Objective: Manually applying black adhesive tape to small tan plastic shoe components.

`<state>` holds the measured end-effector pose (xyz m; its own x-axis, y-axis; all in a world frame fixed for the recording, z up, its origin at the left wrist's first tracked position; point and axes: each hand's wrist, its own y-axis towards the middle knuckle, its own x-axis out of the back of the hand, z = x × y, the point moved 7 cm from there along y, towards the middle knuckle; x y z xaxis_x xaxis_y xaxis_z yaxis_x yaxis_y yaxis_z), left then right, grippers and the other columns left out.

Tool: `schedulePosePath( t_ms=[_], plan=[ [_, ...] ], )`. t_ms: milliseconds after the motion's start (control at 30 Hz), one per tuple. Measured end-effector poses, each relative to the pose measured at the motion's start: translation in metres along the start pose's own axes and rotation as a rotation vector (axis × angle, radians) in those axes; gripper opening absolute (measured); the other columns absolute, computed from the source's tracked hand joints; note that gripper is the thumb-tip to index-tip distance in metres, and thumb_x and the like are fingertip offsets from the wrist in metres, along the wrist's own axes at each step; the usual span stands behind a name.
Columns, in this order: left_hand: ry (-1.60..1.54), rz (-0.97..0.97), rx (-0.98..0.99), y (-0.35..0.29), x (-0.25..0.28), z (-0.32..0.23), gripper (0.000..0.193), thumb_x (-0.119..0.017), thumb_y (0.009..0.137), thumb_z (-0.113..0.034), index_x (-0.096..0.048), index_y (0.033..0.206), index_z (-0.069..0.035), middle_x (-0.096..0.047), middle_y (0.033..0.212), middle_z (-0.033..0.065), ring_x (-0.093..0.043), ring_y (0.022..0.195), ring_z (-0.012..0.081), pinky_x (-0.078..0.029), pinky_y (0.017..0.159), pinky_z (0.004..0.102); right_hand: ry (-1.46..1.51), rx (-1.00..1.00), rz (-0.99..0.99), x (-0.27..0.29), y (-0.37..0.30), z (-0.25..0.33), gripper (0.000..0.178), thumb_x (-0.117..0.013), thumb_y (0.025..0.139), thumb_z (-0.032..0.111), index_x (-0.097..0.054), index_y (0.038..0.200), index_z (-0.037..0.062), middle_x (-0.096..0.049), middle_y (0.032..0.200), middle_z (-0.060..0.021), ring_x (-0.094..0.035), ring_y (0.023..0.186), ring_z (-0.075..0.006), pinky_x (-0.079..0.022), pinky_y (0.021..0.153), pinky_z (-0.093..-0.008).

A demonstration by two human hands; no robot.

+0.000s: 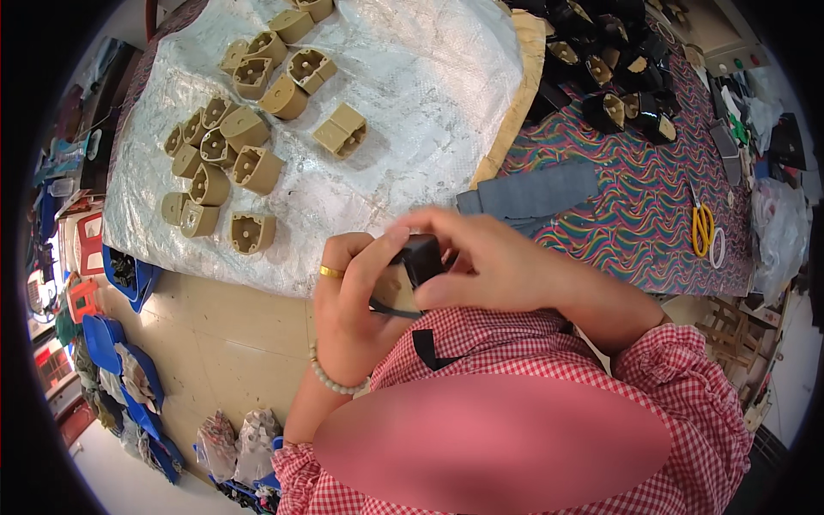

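Both hands are closed on one shoe heel (422,259), tan with glossy black covering over part of it, held in front of my body. My left hand (348,287), with a ring and a beaded bracelet, grips it from the left. Fingers of my right hand (485,262) press on its black side from the right and hide part of it. Bare tan shoe heels (253,232), several of them, lie on a white woven sheet (343,206) beyond my left hand. Dark grey strips of material (536,189) lie just beyond my right hand.
Black-covered heels (605,112) are heaped at the far right on the colourful wavy-patterned cloth (635,206). Yellow-handled scissors (702,230) and a white ring (717,249) lie near the right edge. Blue bins (129,287) and bagged material (236,446) stand on the left.
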<state>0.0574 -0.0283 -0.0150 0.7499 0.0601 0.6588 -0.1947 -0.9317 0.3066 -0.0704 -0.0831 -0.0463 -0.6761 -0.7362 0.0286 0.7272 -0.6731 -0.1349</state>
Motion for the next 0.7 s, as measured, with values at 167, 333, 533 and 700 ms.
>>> schedulePosePath(
  t_ms=[167, 333, 533, 700],
  plan=[
    [-0.412, -0.157, 0.115, -0.011, -0.017, 0.017, 0.086, -0.085, 0.062, -0.013, -0.041, 0.136, -0.006, -0.045, 0.141, 0.0210, -0.049, 0.124, 0.0378, -0.040, 0.103, 0.0452, 0.343, -0.118, 0.074, -0.030, -0.012, -0.015, 0.049, -0.056, 0.095, 0.031, -0.043, 0.127, -0.0034, -0.061, 0.101, -0.0125, -0.060, 0.092, -0.0154, -0.049, 0.078, -0.0286],
    [-0.189, -0.003, -0.010, 0.000, -0.014, -0.006, 0.084, -0.083, 0.066, -0.010, -0.038, 0.138, -0.005, -0.048, 0.139, 0.0181, -0.036, 0.136, 0.0391, -0.027, 0.112, 0.0510, 0.373, -0.091, 0.152, -0.019, -0.013, -0.016, 0.042, -0.047, 0.100, 0.037, -0.052, 0.112, -0.0023, -0.061, 0.090, -0.0099, -0.059, 0.084, -0.0138, -0.049, 0.075, -0.0293],
    [-1.229, 0.302, 0.114, -0.003, -0.030, 0.008, 0.079, -0.069, 0.079, -0.016, -0.028, 0.143, 0.005, -0.038, 0.144, 0.0254, -0.029, 0.140, 0.0353, -0.018, 0.115, 0.0485, 0.555, -0.355, 0.408, -0.040, -0.028, -0.018, 0.039, -0.048, 0.098, 0.040, -0.051, 0.099, 0.0004, -0.057, 0.073, -0.0053, -0.058, 0.054, -0.0113, -0.048, 0.048, -0.0229],
    [-0.820, -0.009, 0.031, -0.002, -0.028, 0.014, 0.066, -0.046, 0.094, -0.020, -0.018, 0.148, 0.006, -0.019, 0.153, 0.0274, -0.016, 0.145, 0.0353, -0.012, 0.116, 0.0454, 0.588, -0.240, 0.012, -0.037, -0.024, -0.017, 0.036, -0.054, 0.096, 0.030, -0.043, 0.107, -0.0027, -0.056, 0.073, -0.0047, -0.055, 0.055, -0.0100, -0.047, 0.050, -0.0226]
  ],
)
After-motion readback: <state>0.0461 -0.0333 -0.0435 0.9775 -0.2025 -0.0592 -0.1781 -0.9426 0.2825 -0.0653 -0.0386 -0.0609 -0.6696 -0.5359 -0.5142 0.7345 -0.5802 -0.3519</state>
